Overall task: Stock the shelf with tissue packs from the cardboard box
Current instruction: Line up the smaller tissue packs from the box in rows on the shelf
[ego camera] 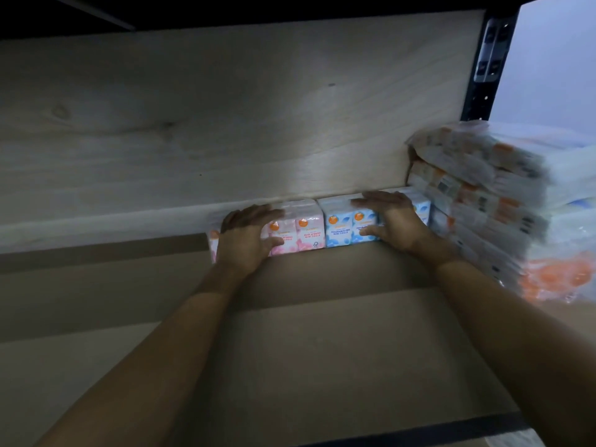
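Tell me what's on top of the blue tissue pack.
The right hand lies on the blue tissue pack, fingers straight across its top. Nothing else shows there; the hand hides the pack's right part.

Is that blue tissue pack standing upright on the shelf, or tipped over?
Upright: the blue tissue pack stands level on the shelf, its label reading straight, beside the pink pack.
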{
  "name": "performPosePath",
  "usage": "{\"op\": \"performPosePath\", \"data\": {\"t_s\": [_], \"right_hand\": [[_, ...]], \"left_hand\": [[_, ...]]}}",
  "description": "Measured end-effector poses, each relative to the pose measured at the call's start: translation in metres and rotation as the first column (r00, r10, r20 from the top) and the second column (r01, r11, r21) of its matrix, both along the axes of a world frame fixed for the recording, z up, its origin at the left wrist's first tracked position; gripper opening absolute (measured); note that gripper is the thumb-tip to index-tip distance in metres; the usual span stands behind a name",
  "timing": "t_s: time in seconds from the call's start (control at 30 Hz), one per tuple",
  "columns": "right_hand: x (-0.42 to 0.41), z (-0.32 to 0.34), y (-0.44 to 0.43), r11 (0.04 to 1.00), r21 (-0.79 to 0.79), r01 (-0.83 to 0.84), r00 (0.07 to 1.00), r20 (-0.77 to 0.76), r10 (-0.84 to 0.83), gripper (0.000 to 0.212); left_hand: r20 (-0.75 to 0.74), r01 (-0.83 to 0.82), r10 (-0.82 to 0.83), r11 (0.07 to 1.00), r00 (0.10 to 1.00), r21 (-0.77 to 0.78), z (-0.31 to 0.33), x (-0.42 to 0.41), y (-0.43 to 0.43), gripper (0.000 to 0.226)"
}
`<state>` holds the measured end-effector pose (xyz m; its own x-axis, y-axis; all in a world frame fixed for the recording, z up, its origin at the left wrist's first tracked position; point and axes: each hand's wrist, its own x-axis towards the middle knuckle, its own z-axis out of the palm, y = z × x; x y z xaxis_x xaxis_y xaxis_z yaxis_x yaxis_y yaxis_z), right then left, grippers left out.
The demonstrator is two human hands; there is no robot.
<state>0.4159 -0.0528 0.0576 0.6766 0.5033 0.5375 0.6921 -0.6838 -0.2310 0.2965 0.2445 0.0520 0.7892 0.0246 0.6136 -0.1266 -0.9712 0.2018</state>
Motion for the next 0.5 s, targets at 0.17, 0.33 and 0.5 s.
{"op": "performPosePath", "data": {"t_s": [0.17,0.33,0.5], "right_hand": [[0.012,0.000,0.003,0.999,0.025,-0.026,1.000,-0.001,0.026,0.064],[0.022,-0.001,0.007,0.999,0.018,-0.026,1.000,0.011,0.026,0.065],[0.029,-0.005,0.010,0.998,0.057,-0.029,0.999,0.046,0.026,0.065]], "left_hand": [[-0.021,0.017,-0.018,1.000,1.000,-0.026,0.000,0.014,0.007,0.055],[-0.017,-0.001,0.000,1.000,1.000,-0.023,0.000,0.023,0.009,0.057],[-0.051,-0.007,0.007,1.000,0.999,0.007,0.001,0.030,0.011,0.058]]}}
